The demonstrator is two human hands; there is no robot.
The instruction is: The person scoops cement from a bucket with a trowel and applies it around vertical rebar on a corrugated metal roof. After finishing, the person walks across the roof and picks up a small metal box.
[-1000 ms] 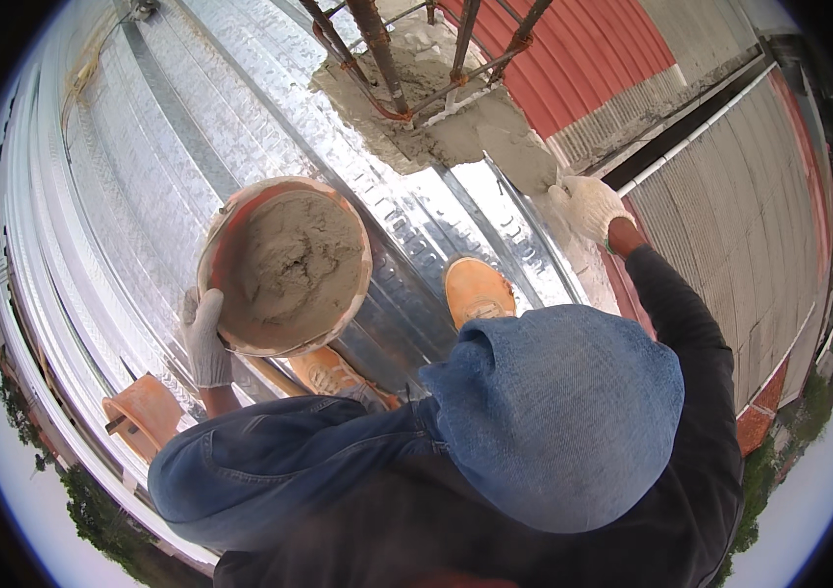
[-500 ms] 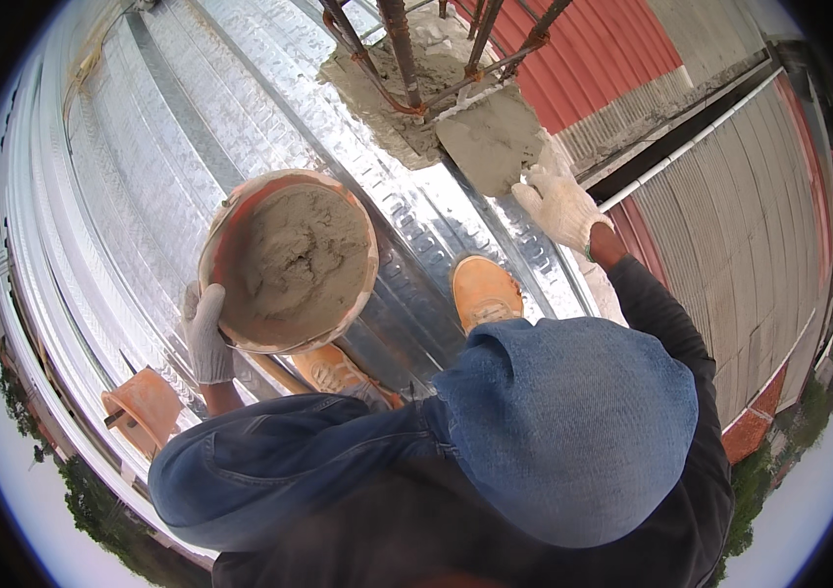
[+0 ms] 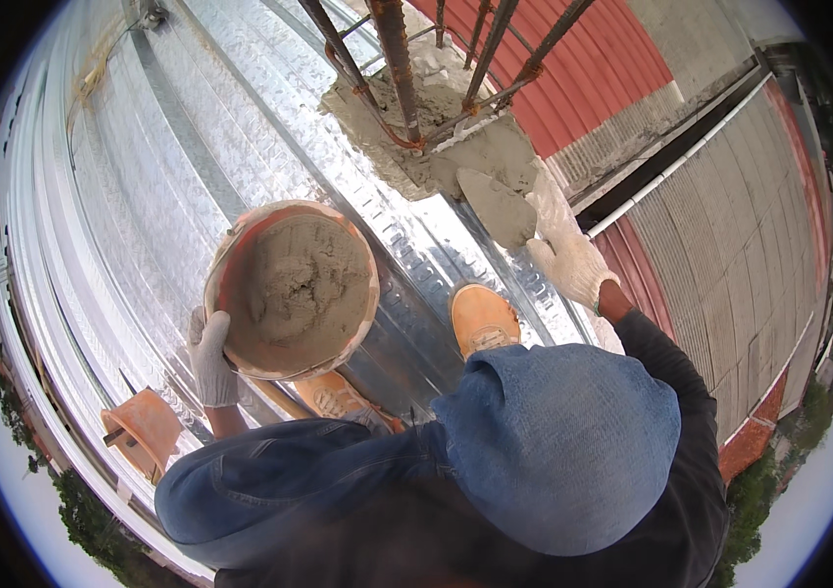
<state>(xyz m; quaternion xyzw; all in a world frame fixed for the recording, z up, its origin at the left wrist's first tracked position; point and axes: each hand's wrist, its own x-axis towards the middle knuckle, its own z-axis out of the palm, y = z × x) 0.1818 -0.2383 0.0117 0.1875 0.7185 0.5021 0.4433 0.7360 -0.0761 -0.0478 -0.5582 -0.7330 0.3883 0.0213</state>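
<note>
A round bucket (image 3: 375,294) of wet grey mortar (image 3: 299,284) stands in front of me, left of centre. My left hand (image 3: 210,358), in a pale knitted glove, grips its near left rim, thumb over the edge. My right hand (image 3: 573,269), gloved too, is closed round a trowel (image 3: 498,208); its handle is hidden in the fist. Mortar coats the trowel blade, which lies at the near edge of the spread mortar patch (image 3: 377,132). That patch surrounds the foot of upright rusty rebar (image 3: 399,69) tied with a square hoop.
Ribbed shiny metal decking (image 3: 161,157) lies underfoot. An orange container (image 3: 145,431) rests on its side at lower left. My tan shoes (image 3: 485,316) are beside the bucket. Lower red (image 3: 573,69) and grey corrugated roofs (image 3: 730,255) lie beyond the deck edge at right.
My right hand has drawn the trowel a little toward me, and its blade now looks narrower and more tilted. The view has shifted slightly; my left hand keeps its hold on the bucket.
</note>
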